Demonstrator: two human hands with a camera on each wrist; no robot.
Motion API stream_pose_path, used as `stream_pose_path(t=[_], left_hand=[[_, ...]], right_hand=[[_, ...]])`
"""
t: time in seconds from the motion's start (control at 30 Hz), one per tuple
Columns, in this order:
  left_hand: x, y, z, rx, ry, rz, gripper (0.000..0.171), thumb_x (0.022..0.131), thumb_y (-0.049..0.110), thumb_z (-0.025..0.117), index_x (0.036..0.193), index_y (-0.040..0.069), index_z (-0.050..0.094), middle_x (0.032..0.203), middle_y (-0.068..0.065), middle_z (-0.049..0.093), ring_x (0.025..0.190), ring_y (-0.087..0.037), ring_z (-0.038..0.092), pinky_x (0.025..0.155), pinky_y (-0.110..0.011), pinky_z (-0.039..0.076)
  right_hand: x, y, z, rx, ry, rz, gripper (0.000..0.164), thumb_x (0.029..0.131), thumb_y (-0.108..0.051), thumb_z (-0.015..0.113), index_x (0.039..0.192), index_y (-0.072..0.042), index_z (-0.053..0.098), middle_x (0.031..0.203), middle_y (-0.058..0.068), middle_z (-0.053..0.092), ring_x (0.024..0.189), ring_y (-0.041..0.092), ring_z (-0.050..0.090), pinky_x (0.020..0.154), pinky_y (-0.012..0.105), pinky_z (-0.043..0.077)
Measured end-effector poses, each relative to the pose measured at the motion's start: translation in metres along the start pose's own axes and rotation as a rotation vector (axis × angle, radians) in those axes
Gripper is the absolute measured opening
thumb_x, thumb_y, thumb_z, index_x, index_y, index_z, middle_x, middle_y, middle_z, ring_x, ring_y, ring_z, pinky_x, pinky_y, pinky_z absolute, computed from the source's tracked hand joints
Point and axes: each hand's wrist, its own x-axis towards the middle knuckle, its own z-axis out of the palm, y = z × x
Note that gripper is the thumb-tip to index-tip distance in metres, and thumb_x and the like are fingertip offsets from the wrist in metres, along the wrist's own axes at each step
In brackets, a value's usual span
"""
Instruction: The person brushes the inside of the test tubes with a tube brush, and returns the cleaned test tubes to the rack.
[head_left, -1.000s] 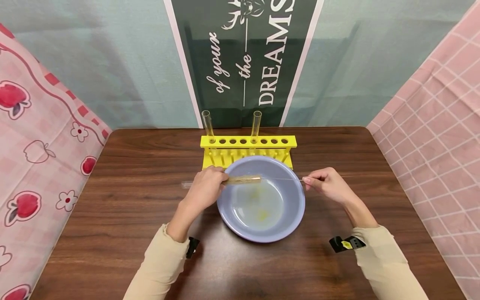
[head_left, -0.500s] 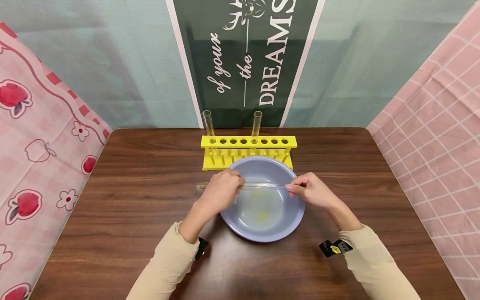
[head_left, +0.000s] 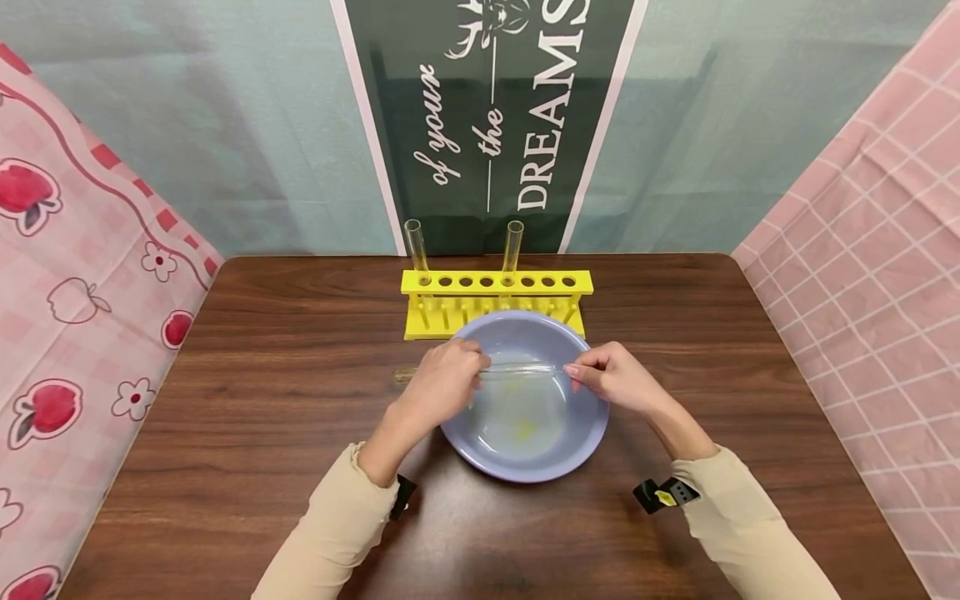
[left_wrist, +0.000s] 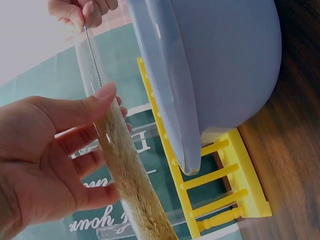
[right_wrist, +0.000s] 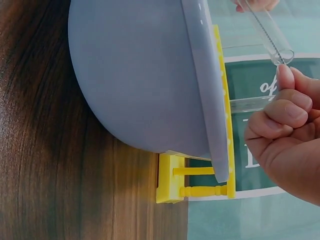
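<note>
Across the top of a lavender basin (head_left: 597, 408) lies a clear test tube (head_left: 517, 369), held nearly level. My left hand (head_left: 446, 379) grips it around its middle, thumb on one side and fingers on the other. Inside the tube sits a test tube brush; its tan bristles (left_wrist: 132, 185) fill the closed-end half in the left wrist view. The brush's twisted wire (left_wrist: 93, 57) runs out toward the mouth. There my right hand (head_left: 615, 377) pinches the wire end between thumb and forefinger, fingertips right at the tube's rim (right_wrist: 286, 56).
Behind the basin stands a yellow test tube rack (head_left: 495, 283), partly hidden by it. Two upright test tubes are in the rack, one tube (head_left: 416, 246) at the left end and another tube (head_left: 513, 246) near the middle. Cloudy water (head_left: 517, 417) with yellowish patches lies in the basin.
The right hand has moved left and the left hand, with the tube, right. The brush has slid from the tube's mouth deep toward its closed end; little moved in the last half second.
</note>
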Motion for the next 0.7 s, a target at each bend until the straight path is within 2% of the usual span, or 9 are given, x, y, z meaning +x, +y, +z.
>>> stream_pose_path(t=[0.2,0.37,0.57,0.7], left_hand=[[-0.0004,-0.0060,-0.0018,-0.133,0.000,-0.043,0.016,0.076,0.002,0.071,0.091,0.004,0.068,0.085,-0.005,0.062,0.080,-0.020,0.059,0.069,-0.030,0.048],[-0.0005,-0.0082,-0.0023,-0.132,-0.038,-0.073,0.018,0.075,0.007,0.073,0.092,0.005,0.068,0.087,-0.006,0.062,0.081,-0.021,0.059,0.070,-0.030,0.048],[0.0006,-0.0092,-0.0018,-0.160,-0.120,-0.104,0.018,0.077,0.008,0.072,0.094,0.006,0.067,0.081,-0.003,0.063,0.074,-0.015,0.057,0.066,-0.028,0.046],[0.0001,-0.0101,-0.0019,-0.165,-0.148,-0.087,0.022,0.076,0.003,0.071,0.096,0.006,0.066,0.083,-0.003,0.063,0.076,-0.016,0.056,0.069,-0.029,0.046]], right_hand=[[0.0007,0.0017,0.0004,0.022,0.013,0.013,0.025,0.089,-0.012,0.059,0.068,0.002,0.062,0.050,0.003,0.040,0.041,0.010,0.036,0.040,0.024,0.028],[0.0015,0.0011,0.0000,0.037,0.007,0.016,0.027,0.088,-0.014,0.059,0.068,0.003,0.062,0.050,0.004,0.041,0.041,0.010,0.035,0.040,0.023,0.028],[0.0015,0.0009,-0.0007,0.056,0.018,0.003,0.026,0.088,-0.011,0.059,0.069,0.006,0.061,0.050,0.003,0.041,0.041,0.010,0.035,0.039,0.023,0.028],[0.0017,0.0010,0.0000,0.071,0.035,-0.014,0.026,0.089,-0.010,0.058,0.069,0.007,0.061,0.049,0.002,0.040,0.041,0.010,0.035,0.039,0.023,0.028]])
